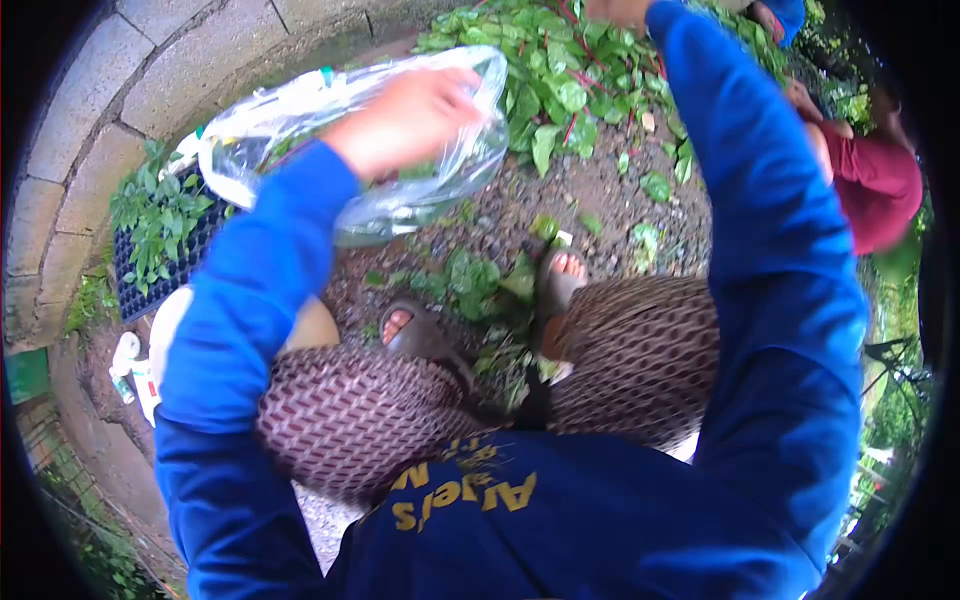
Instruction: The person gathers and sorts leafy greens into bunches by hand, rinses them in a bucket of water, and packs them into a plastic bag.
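Observation:
My left hand (405, 118) is closed, its fingers curled at the edge of a large clear plastic bag (440, 205). Some green leaves show through the plastic. At the top edge of the view, my right hand (620, 10) is partly cut off, close to a heap of leafy greens (560, 75) with reddish stems. Its fingers are hidden, so I cannot tell whether it holds anything. Loose leaves (470, 285) lie on the ground between my sandalled feet.
A curved concrete block wall (90, 95) runs along the left. Beside it are a black cell tray (130, 285), a leafy plant (155, 215) and small white containers (125, 365). A person in red clothing (880, 190) is at the right, with another person's blue garment (788, 18) beyond.

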`<control>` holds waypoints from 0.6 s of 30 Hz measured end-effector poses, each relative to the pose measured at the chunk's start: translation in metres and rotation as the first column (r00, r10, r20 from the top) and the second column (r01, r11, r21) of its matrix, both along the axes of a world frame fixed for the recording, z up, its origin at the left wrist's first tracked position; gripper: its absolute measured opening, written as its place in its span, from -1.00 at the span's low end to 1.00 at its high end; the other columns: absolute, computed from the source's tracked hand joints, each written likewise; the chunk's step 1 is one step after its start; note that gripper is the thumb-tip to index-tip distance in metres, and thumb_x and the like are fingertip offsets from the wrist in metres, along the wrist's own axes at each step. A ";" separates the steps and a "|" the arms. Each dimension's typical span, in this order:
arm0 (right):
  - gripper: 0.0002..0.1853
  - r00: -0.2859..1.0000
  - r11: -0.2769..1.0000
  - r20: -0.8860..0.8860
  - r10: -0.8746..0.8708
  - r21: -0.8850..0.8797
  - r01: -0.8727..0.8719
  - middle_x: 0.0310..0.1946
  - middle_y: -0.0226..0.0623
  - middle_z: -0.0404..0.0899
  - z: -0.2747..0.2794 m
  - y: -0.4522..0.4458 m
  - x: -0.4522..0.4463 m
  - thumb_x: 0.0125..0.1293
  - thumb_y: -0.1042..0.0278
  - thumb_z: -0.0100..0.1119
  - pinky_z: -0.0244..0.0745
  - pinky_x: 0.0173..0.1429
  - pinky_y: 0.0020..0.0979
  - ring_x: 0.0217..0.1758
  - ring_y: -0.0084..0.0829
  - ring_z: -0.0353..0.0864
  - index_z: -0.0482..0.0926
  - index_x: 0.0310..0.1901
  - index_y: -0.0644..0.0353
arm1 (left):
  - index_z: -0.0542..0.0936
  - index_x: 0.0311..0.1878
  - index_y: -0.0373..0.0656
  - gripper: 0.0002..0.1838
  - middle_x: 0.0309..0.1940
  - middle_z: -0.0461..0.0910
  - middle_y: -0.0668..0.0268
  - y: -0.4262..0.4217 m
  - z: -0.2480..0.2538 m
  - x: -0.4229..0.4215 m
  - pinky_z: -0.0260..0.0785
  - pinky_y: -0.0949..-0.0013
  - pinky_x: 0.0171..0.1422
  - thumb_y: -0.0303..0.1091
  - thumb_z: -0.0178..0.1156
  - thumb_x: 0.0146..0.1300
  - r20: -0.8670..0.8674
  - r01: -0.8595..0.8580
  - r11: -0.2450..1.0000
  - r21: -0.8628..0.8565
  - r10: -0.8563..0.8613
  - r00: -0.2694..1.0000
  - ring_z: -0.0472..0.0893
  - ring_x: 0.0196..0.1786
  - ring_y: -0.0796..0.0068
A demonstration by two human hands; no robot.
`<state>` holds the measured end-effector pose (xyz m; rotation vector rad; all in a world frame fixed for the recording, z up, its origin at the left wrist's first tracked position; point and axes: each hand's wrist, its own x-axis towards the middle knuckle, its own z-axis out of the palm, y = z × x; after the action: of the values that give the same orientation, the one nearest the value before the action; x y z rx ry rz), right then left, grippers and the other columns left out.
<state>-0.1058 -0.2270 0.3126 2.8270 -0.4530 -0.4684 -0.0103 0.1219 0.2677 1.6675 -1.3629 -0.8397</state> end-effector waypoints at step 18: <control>-0.60 0.435 0.992 0.894 0.105 -0.060 -0.115 -0.09 -0.23 0.44 -0.137 -0.070 0.011 -0.15 0.43 0.31 0.30 0.11 -0.22 0.05 -0.17 0.38 0.52 -0.17 0.05 | 0.30 0.17 -0.17 -0.60 0.01 0.45 0.22 -0.207 -0.223 -0.103 0.31 0.43 -0.08 -0.46 -0.01 0.25 -0.687 -0.421 0.877 0.230 0.453 0.568 0.51 -0.07 0.48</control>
<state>-0.0947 -0.2975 0.1760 2.8276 -0.4051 1.1790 -0.1137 -0.0853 0.0452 1.3581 -0.3403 -1.0627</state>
